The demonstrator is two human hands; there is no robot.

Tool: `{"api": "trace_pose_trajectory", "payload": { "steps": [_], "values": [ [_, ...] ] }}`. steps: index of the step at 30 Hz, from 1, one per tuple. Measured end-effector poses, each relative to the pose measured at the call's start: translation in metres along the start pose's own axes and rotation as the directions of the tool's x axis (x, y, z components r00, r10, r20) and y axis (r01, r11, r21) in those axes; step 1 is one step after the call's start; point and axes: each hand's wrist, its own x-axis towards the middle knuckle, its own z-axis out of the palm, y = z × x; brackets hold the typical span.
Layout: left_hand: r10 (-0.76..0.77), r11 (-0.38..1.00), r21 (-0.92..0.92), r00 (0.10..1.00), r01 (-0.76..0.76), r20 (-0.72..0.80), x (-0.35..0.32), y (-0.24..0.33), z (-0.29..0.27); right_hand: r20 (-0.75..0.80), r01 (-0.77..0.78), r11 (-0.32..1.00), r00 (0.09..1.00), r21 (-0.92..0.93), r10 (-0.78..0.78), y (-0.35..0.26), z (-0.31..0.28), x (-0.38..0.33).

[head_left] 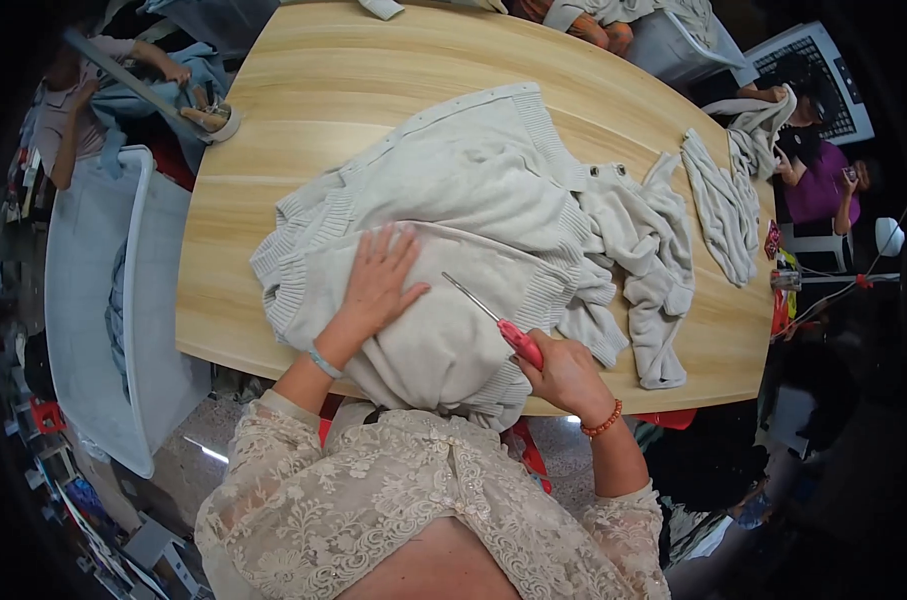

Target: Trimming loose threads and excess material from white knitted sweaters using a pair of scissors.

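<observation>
A pile of cream knitted cardigans (443, 190) with ribbed edges lies spread across the near middle of the table. Palm down on the knit, my left hand (377, 282) rests with its fingers and thumb apart. My right hand (571, 378) is closed round the red handle of a tool (520, 343) with a thin straight metal shaft, like a screwdriver. Its shaft points up and left over the knit, its tip to the right of my left hand. Whether the tip touches the fabric, I cannot tell.
More cream knitted pieces (648, 270) lie crumpled to the right on the wooden table (243, 130). A white bin (138, 320) stands off the left edge. A small round container (223, 122) holds tools at the far left. Other people handle cloth around the table.
</observation>
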Motion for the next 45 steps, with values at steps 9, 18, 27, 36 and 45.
{"api": "trace_pose_trajectory", "payload": {
  "steps": [9, 18, 27, 36, 45],
  "values": [
    [-0.464, 0.85, -0.282, 0.886, 0.444, -0.005, -0.091, -0.143, -0.025, 0.101, 0.33, 0.939, 0.936, 0.096, -0.338, -0.08, 0.046, 0.077],
    [-0.241, 0.97, -0.075, 0.918, 0.229, -0.316, -0.061, -0.084, -0.044, -0.09, 0.189, 0.964, 0.98, 0.184, -0.175, -0.054, 0.046, 0.039],
    [0.345, 0.931, -0.156, 0.935, -0.33, 0.081, 0.067, 0.072, 0.03, -0.215, -0.27, 0.96, 0.936, 0.074, 0.28, 0.028, 0.025, -0.04],
    [0.374, 0.888, -0.276, 0.927, -0.367, -0.031, 0.089, 0.056, 0.047, -0.078, -0.265, 0.933, 0.954, 0.242, 0.291, 0.034, 0.028, -0.069],
    [-0.668, 0.742, -0.095, 0.744, 0.664, -0.012, 0.132, -0.145, 0.025, -0.435, -0.087, 0.965, 0.88, 0.248, 0.191, 0.046, 0.034, -0.031]
  ]
}}
